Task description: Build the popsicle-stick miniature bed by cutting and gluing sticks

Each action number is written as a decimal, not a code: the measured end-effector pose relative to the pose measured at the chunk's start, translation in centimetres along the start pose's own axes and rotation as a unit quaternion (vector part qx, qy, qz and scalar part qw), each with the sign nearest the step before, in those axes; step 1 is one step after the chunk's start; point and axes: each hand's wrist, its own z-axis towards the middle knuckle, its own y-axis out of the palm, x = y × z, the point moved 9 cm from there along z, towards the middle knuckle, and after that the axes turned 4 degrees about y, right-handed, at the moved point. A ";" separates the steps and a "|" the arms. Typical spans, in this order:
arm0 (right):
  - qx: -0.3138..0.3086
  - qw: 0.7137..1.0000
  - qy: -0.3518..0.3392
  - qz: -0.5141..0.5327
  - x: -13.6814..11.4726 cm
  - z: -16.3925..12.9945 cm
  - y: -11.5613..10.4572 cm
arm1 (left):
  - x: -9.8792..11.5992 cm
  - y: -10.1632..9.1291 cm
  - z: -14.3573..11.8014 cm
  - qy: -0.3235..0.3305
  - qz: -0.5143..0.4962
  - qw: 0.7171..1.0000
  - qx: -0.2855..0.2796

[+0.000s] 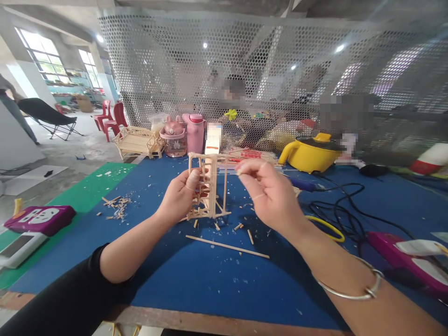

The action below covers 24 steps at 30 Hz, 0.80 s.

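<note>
Under the fingers lies a blue mat [210,289], strewn with wood chips [120,204], with a long stick [227,246] lying nearer than the fingertips. Beyond them rises a perforated mesh [168,56] (red chairs [119,116] stand far off to their left). The pale wooden frame [213,186], ladder-like and thin-barred, stands upright, gripped in the left hand [180,193]. Just right of it, the right hand [273,193] has its fingers narrowed to a near pinch; I cannot tell whether they hold anything.
</note>
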 end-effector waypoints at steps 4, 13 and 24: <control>0.076 0.991 0.112 0.017 5.1 -1.5 -4.3 | 0.1 -1.7 0.9 -0.008 -0.010 0.999 0.042; -0.109 0.961 0.207 -0.150 10.3 -3.5 -2.4 | 0.4 -4.0 1.9 -0.008 -0.022 0.994 0.106; -0.220 0.948 0.100 -0.208 6.6 -4.6 3.2 | 0.6 -3.5 1.8 -0.005 -0.007 0.996 0.087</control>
